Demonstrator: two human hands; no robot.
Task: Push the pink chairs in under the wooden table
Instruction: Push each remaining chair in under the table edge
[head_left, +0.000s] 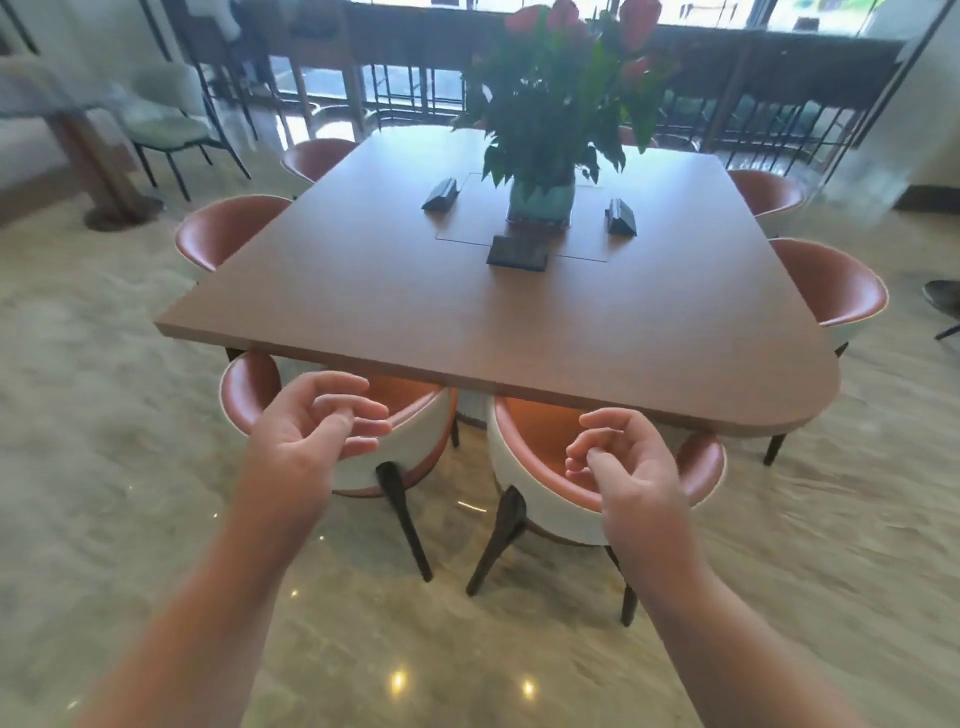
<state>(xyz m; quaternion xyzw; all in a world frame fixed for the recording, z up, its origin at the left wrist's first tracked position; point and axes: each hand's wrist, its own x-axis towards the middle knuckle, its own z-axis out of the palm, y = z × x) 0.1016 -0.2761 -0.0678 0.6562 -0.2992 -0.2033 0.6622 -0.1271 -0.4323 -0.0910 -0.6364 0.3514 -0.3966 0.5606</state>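
Observation:
The wooden table (415, 306) fills the middle of the view. Two pink chairs with white backs stand at its near edge, seats partly under the top: the left chair (421, 436) and the right chair (540, 467). My left hand (306, 431) hovers in front of the left chair's back, fingers loosely curled, holding nothing. In front of the right chair's back, my right hand (623, 462) hangs the same way, apart from the rim. More pink chairs sit tucked in at the left side (223, 228) and the right side (831, 286).
A green vase of red flowers (543, 202) and three dark stands (517, 253) sit mid-table. A grey-green chair (166, 124) and a pedestal table base (104, 176) stand at the back left. Railings and windows lie behind. Polished stone floor (104, 415) surrounds the table.

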